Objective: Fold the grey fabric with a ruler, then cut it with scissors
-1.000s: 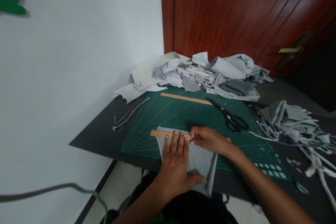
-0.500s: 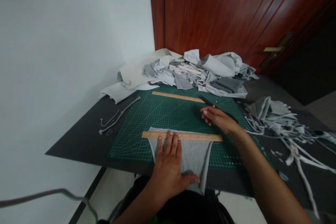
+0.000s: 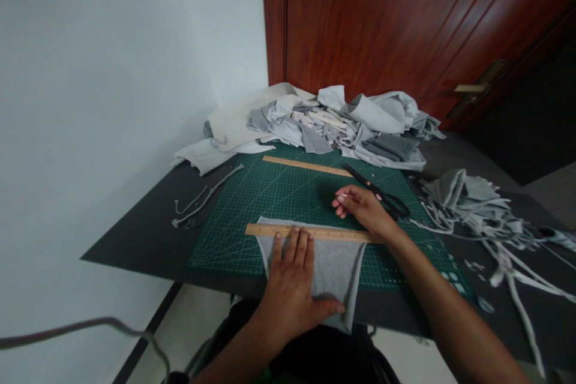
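Observation:
My left hand [image 3: 292, 282] lies flat with fingers spread, pressing on a piece of grey knit fabric [image 3: 335, 267]. Its fingertips rest on a wooden ruler [image 3: 335, 234] laid across the top of that fabric. Above the ruler hovers my right hand [image 3: 353, 204], its thumb and fingers drawn together; a small pale spot shows at the fingertips, too small to name. Black scissors [image 3: 371, 187] lie just beyond the right hand. Under it all is a green cutting mat [image 3: 292, 186]. The fabric's lower end hangs over the table's front edge.
A second wooden ruler [image 3: 306, 164] lies further back on the mat. Behind it, grey and white fabric scraps [image 3: 333, 123] pile against the door. More scraps and strips [image 3: 472, 198] cover the right side. Thin cords [image 3: 209, 195] lie at the left.
My right hand has moved a little left and toward the ruler, away from the scissors, so their handles show more. My left hand stays in place on the ruler and fabric.

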Tool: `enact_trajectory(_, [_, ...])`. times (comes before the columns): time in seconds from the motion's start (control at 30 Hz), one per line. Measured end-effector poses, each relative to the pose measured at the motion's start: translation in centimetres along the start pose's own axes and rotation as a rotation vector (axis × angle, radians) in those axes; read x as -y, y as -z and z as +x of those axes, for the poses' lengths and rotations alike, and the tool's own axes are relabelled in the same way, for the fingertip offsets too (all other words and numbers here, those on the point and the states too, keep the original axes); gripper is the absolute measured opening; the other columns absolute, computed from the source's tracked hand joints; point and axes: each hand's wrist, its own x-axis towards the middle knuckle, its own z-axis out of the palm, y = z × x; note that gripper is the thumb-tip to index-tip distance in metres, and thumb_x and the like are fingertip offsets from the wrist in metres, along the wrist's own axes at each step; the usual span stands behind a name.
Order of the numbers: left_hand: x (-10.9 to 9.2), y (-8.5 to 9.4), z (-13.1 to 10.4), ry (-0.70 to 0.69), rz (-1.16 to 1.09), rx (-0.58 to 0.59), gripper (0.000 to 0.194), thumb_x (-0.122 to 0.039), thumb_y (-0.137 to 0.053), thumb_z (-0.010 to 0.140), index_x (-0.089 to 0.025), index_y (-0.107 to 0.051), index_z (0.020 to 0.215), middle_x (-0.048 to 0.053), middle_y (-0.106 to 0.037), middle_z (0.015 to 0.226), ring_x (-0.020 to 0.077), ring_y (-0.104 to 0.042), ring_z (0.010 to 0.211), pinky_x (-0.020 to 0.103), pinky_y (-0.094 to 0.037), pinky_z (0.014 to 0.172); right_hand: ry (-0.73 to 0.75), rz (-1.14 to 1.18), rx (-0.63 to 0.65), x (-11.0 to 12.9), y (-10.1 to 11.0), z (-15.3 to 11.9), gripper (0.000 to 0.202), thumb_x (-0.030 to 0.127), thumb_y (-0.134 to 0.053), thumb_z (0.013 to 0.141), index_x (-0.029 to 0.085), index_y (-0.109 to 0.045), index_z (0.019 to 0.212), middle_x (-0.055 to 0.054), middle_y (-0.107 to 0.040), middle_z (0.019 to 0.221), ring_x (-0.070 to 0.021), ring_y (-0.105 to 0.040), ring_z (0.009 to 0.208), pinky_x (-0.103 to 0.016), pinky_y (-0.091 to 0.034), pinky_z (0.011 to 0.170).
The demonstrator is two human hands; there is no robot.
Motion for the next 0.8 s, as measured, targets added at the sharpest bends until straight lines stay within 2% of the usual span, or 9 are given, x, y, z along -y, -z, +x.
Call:
enact_trajectory(0.13, [0.0, -0.1, -0.1, -0.009, -0.012, 0.001, 0.131, -0.098, -0.048, 0.076, -0.006, -0.023, 0.166, 0.026, -0.024, 0.171, 0.0422, -0.013, 0.161, 0.066, -0.006, 0.130, 0.125, -0.051, 0.068, 1.1, -2.8, -1.5, 0.041, 0.061, -0.072, 0.089, 0.022, -0.065, 0.102, -0.002, -0.072, 0.084, -0.0152, -0.064, 0.066, -0.031, -0.055, 0.063])
enact_trajectory(0.27, [0.2, -0.5, -0.1, -0.019, -0.045, -0.016, 0.130, -0.097, -0.049, 0.077, -0.008, -0.019, 0.167, 0.025, -0.022, 0.172, 0.0430, -0.013, 0.161, 0.068, -0.005, 0.129, 0.180, -0.018, 0.227, 1.7, -5.7, -4.0, 0.040, 0.059, -0.065, 0.096, 0.025, -0.064, 0.117, -0.003, -0.074, 0.091, -0.0177, -0.070, 0.075, -0.033, -0.058, 0.071])
enact_trajectory(0.4, [0.4, -0.7, -0.4, -0.047, -0.080, -0.040, 0.124, -0.090, -0.059, 0.078, -0.015, -0.018, 0.168, 0.021, -0.031, 0.170, 0.0431, -0.020, 0.160, 0.071, -0.005, 0.128, 0.208, 0.086, 0.358, 1.8, -8.1, -6.4, 0.029, 0.054, -0.067, 0.098, 0.025, -0.064, 0.105, -0.003, -0.075, 0.091, -0.0178, -0.073, 0.076, -0.033, -0.060, 0.073])
enact_trajectory(0.53, [0.6, -1.7, -0.5, -0.100, -0.048, -0.085, 0.110, -0.076, -0.068, 0.082, -0.023, -0.024, 0.168, 0.015, -0.033, 0.171, 0.0444, -0.018, 0.160, 0.074, -0.010, 0.127, 0.237, 0.166, 0.394, 1.5, -10.5, -8.6, 0.029, 0.053, -0.069, 0.097, 0.024, -0.065, 0.097, -0.004, -0.077, 0.087, -0.0175, -0.073, 0.069, -0.034, -0.061, 0.069])
enact_trajectory(0.6, [0.9, -2.6, -0.2, -0.067, -0.008, -0.114, 0.089, -0.060, -0.062, 0.093, -0.020, -0.030, 0.166, 0.016, -0.034, 0.170, 0.0429, -0.018, 0.160, 0.072, -0.011, 0.128, 0.227, 0.167, 0.407, 1.0, -11.9, -10.2, 0.025, 0.052, -0.068, 0.097, 0.027, -0.067, 0.097, -0.003, -0.078, 0.088, -0.0191, -0.074, 0.071, -0.037, -0.063, 0.073])
enact_trajectory(0.67, [1.2, -3.3, 0.4, -0.007, 0.031, -0.089, 0.067, -0.041, -0.051, 0.102, -0.018, -0.037, 0.163, 0.014, -0.040, 0.167, 0.0381, -0.025, 0.159, 0.064, -0.019, 0.130, 0.244, 0.180, 0.447, 0.5, -13.2, -12.1, 0.020, 0.055, -0.069, 0.096, 0.035, -0.070, 0.098, -0.001, -0.079, 0.090, -0.0230, -0.076, 0.075, -0.043, -0.064, 0.076])
enact_trajectory(0.7, [1.4, -3.6, 0.8, 0.008, 0.051, -0.052, 0.061, -0.033, -0.044, 0.104, -0.017, -0.039, 0.162, 0.015, -0.042, 0.166, 0.0359, -0.028, 0.158, 0.063, -0.022, 0.129, 0.248, 0.182, 0.474, 0.4, -13.7, -13.1, 0.018, 0.057, -0.072, 0.092, 0.040, -0.072, 0.098, 0.001, -0.079, 0.088, -0.0245, -0.076, 0.072, -0.044, -0.065, 0.071])
enact_trajectory(0.73, [1.5, -3.8, 1.2, 0.022, 0.070, -0.025, 0.058, -0.028, -0.039, 0.105, -0.017, -0.039, 0.162, 0.016, -0.043, 0.165, 0.0355, -0.029, 0.158, 0.066, -0.022, 0.128, 0.238, 0.160, 0.491, 0.3, -14.1, -14.0, 0.013, 0.053, -0.065, 0.098, 0.045, -0.072, 0.104, 0.001, -0.079, 0.090, -0.0253, -0.077, 0.072, -0.046, -0.066, 0.069])
enact_trajectory(0.8, [1.7, -4.0, 1.7, 0.035, 0.088, -0.018, 0.061, -0.026, -0.041, 0.103, -0.021, -0.036, 0.164, 0.016, -0.043, 0.165, 0.0358, -0.029, 0.158, 0.070, -0.019, 0.126, 0.294, 0.034, 0.527, 0.5, -14.3, -15.5, 0.020, 0.045, -0.059, 0.103, 0.053, -0.071, 0.116, 0.001, -0.080, 0.092, -0.0269, -0.078, 0.077, -0.050, -0.066, 0.076])
